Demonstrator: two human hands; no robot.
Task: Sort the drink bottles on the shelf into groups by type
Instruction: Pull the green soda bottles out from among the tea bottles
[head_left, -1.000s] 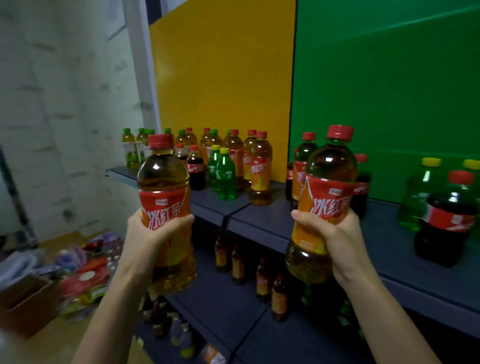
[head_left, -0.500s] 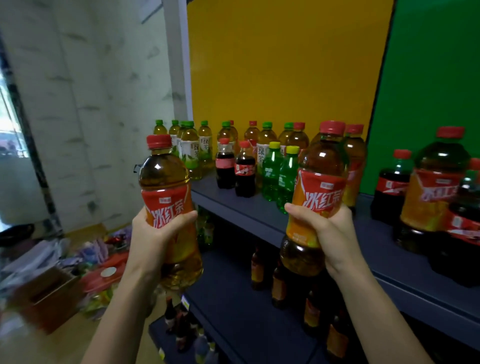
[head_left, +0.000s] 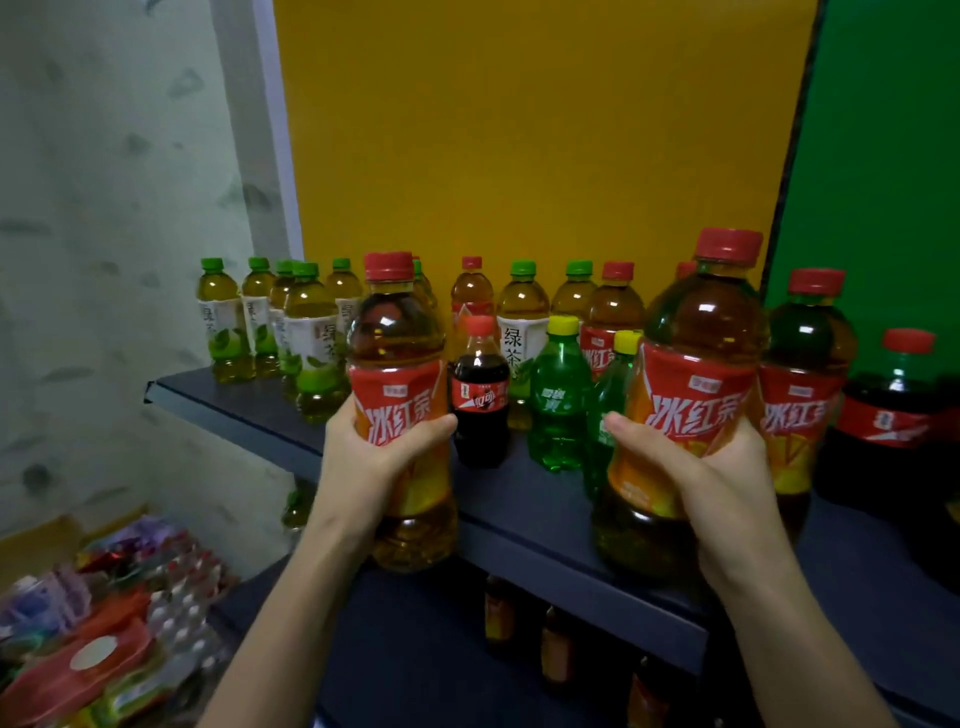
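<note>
My left hand (head_left: 376, 457) and right hand (head_left: 711, 467) each had fingers clamped round an upright iced tea bottle (head_left: 400, 395), (head_left: 691, 405), held at the shelf (head_left: 519, 514) edge before the other bottles.

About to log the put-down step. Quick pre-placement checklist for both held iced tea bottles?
1. Left hand grip on left iced tea bottle: ok, fingers wrapped round the label.
2. Right hand grip on right iced tea bottle: ok.
3. Both bottles upright, red caps on: ok.
4. Matching group on shelf: ok, a same-label bottle stands at right.
5. Free spot beside that group: cannot tell, the held bottle hides it.
6. Small cola bottle and green soda bottle stand between the hands: not ok, knock risk.
</note>
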